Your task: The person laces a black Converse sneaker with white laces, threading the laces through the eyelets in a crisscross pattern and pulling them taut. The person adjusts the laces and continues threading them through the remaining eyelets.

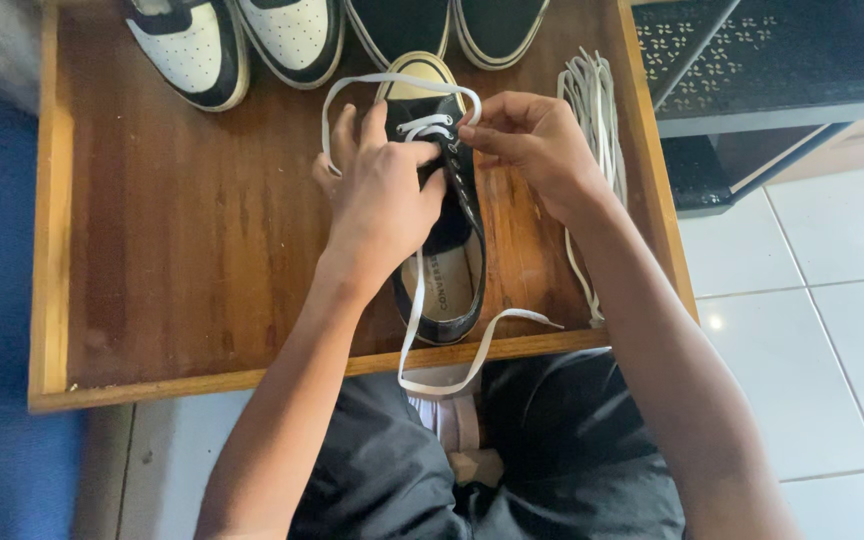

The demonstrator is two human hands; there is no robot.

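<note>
While the left hand [384, 195] clasps the black sneaker [449, 235], the right hand [532, 140] pinches its white lace [422, 125].

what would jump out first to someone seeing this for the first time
Both hands meet over a black sneaker at the middle of the wooden tray: the left hand steadies it, the right hand pinches the white lace at the eyelets. Spare white laces lie along the tray's right edge, more shoes across the top.

Left hand [380, 195] steadies black sneaker [444, 255]; right hand [532, 140] pinches white lace [422, 125]; wooden tray [192, 240] beneath
</note>
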